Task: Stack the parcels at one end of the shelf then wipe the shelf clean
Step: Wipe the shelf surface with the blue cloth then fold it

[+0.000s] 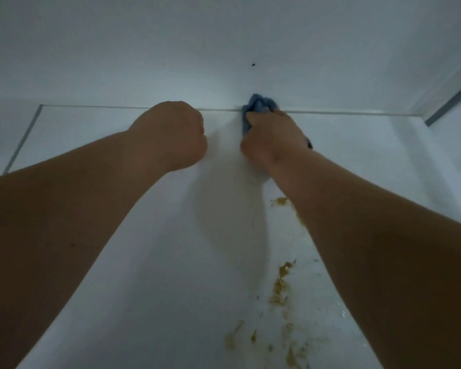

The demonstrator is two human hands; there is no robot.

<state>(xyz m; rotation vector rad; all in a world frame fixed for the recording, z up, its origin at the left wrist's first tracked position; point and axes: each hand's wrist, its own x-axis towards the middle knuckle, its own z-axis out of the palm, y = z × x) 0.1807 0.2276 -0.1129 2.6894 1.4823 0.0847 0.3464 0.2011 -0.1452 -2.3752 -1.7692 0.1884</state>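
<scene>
Nearest me, yellow-brown smears (280, 286) still streak the white shelf (149, 262), well short of the fingers, so wiping looks barely begun. No parcels show. Farther in, the left hand (175, 134) is clenched, empty. The right hand (273, 139) grips the blue cloth (258, 105), bunched beyond its fingers at the back seam (91, 107).

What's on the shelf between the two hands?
Nothing: in the head view the strip of white shelf between the left hand, a fist, and the right hand gripping the blue cloth is bare, only shadowed.
</scene>
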